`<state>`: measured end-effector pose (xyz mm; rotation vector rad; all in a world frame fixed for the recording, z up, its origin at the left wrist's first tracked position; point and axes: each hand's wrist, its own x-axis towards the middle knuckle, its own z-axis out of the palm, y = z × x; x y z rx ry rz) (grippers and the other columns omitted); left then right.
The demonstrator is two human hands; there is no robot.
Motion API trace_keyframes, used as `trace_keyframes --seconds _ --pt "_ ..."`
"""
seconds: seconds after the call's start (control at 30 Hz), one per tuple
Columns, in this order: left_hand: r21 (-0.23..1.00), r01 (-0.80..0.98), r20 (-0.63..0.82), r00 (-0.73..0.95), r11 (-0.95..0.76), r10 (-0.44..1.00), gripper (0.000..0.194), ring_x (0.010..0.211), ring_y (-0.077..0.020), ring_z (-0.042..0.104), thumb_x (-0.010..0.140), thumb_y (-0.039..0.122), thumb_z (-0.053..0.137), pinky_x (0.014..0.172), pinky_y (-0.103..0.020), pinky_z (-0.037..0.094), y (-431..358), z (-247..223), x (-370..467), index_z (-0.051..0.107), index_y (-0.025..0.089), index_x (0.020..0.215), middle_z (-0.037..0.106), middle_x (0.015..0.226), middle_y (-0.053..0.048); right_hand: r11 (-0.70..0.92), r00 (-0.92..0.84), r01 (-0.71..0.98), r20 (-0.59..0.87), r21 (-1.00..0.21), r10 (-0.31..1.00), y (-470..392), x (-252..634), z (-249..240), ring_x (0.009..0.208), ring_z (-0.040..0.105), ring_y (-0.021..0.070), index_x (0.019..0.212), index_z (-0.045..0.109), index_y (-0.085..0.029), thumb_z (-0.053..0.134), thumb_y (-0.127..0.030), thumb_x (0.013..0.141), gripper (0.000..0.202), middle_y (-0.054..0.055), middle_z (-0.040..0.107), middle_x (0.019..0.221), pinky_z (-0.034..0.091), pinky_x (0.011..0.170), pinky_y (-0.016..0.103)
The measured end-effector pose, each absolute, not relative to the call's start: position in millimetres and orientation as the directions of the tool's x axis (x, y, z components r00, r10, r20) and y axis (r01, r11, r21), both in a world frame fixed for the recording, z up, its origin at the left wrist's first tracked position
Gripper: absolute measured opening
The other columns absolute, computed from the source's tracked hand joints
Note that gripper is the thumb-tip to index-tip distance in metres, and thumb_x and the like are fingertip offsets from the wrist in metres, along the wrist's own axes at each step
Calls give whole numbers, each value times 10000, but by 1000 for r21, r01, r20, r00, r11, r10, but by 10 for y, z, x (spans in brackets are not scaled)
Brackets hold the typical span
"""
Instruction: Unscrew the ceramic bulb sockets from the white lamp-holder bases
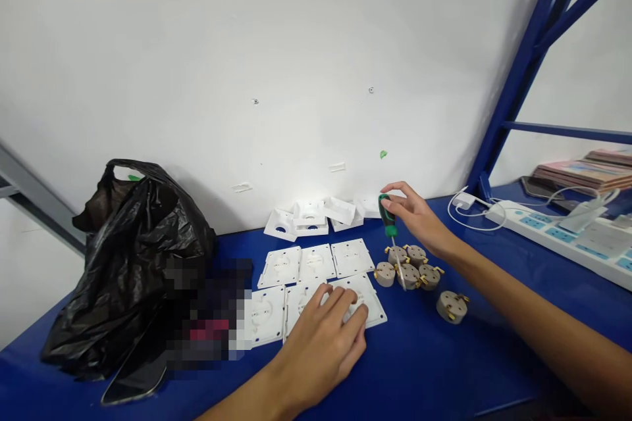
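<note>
My right hand (pixel 409 214) is wrapped round the green handle of a screwdriver (pixel 390 222), whose shaft points down over a cluster of round beige parts (pixel 407 274) with brass tabs. One more round part (pixel 451 306) sits apart to the right. My left hand (pixel 328 335) rests with bent, spread fingers on the front row of white square plates (pixel 266 316); whether anything is under its fingertips is hidden. Behind lies a second row of white plates (pixel 316 263). White square frames (pixel 310 216) are piled against the wall.
A black plastic bag (pixel 143 263) stands at the left, with a dark flat device (pixel 138 375) in front. To the right are a white power strip (pixel 557 233), cables, a phone (pixel 540 187) and stacked booklets (pixel 587 171). A blue metal frame (pixel 513 79) rises there.
</note>
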<state>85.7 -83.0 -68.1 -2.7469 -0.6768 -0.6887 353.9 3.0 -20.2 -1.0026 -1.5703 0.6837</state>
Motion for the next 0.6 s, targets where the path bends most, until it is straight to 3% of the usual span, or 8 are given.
trace_keyframes --seconds 0.17,0.33,0.47,0.6 --pt "-137 517 448 793 -845 412 102 990 -278 698 1022 184 593 931 -459 573 -781 -654 1125 632 169 1115 687 1078 -97 444 121 124 457 -888 881 226 3588 -543 973 724 210 1274 656 -166 667 -383 1046 315 88 705 1210 641 827 392" --pt "-151 503 412 814 -851 409 202 1006 -283 687 1054 231 603 908 -440 567 -689 -562 1329 594 142 1235 659 1152 -126 409 208 89 419 -908 884 303 3716 -698 1102 714 251 1327 646 -178 681 -365 1039 345 108 681 1321 632 925 457" --pt "-226 347 338 904 -910 261 99 1069 -285 665 1059 172 579 928 -420 525 -681 -353 1503 623 150 1145 661 1132 -113 402 258 87 411 -911 875 367 3827 -693 1109 711 251 1330 646 -184 675 -366 1042 342 110 678 1332 629 934 459" --pt "-347 121 280 960 -930 21 332 1095 -264 654 943 78 693 921 -389 486 -733 -213 1814 635 117 1268 673 1178 -111 416 276 93 425 -904 862 384 3874 -675 1114 711 253 1330 646 -183 678 -362 1041 341 110 677 1335 628 938 462"
